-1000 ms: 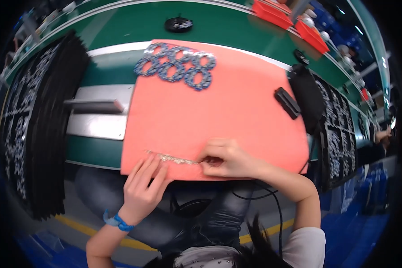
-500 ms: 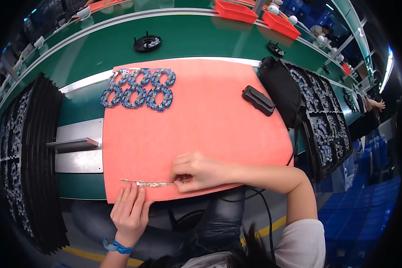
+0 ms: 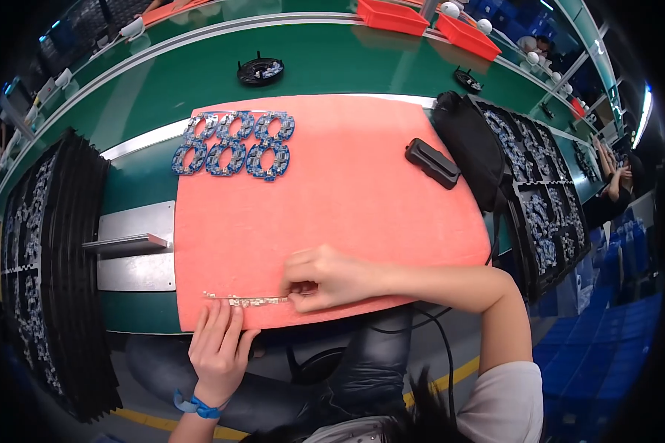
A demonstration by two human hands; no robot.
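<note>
A thin strip of small, pale metallic pieces lies along the near edge of a pink mat. My right hand is closed in a pinch at the strip's right end; the fingertips partly hide what they grip. Flat against the strip's left part, the outstretched fingers of my left hand press it to the mat. At the mat's far left, several blue ring-shaped circuit boards sit joined in two rows.
A black oblong case and a black pouch lie at the mat's right. Stacked black trays of boards stand left and right. A metal bracket adjoins the mat. Beyond, a green conveyor carries round black housings.
The round black housings have shifted right along the green conveyor. Both my hands keep nearly the same place on the strip. The whole view has shifted slightly.
</note>
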